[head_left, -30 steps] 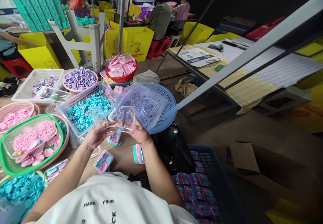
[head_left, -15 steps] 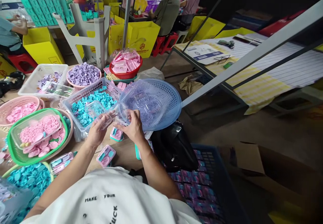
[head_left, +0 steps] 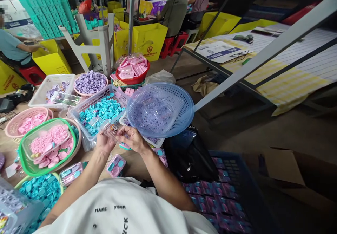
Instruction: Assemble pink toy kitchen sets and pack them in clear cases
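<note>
I read "MAKE YOUR" on the white shirt [head_left: 123,193] | left grip [head_left: 104,143] and right grip [head_left: 132,139] both held the clear case [head_left: 112,130] | case lay between them, above table [head_left: 135,164]

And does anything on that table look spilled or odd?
Slightly: small loose pieces and a white scrap lie on the tabletop left of the green basket, outside any container, as if spilled. Nothing looks plainly broken.

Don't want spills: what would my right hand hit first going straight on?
Your right hand would meet the clear case at its fingertips, then probably your left hand or the crate of teal pieces; depth is unclear.
</note>
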The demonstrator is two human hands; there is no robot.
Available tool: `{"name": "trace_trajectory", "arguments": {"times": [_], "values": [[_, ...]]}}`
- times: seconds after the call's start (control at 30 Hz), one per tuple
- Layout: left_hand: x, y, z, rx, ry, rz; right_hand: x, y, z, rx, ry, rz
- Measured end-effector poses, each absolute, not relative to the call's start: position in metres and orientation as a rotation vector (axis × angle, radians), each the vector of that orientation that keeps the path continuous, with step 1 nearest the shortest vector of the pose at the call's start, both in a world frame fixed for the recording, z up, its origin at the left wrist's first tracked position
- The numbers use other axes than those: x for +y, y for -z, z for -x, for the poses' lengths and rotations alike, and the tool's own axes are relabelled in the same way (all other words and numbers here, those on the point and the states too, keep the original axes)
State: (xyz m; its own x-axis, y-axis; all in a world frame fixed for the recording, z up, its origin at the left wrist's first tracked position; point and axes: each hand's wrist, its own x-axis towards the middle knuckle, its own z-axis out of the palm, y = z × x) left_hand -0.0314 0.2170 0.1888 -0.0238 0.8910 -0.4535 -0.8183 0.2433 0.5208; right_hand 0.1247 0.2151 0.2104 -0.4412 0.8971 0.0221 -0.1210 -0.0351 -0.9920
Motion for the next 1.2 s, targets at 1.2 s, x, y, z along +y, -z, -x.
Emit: {"name": "trace_trajectory", "arguments": {"times": [1.2], "values": [[0.19, -0.224, 0.028, 0.641, -1.126, -0.262, 0.229, -0.176, -0.136, -0.61, -2.083, 0.899]]}}
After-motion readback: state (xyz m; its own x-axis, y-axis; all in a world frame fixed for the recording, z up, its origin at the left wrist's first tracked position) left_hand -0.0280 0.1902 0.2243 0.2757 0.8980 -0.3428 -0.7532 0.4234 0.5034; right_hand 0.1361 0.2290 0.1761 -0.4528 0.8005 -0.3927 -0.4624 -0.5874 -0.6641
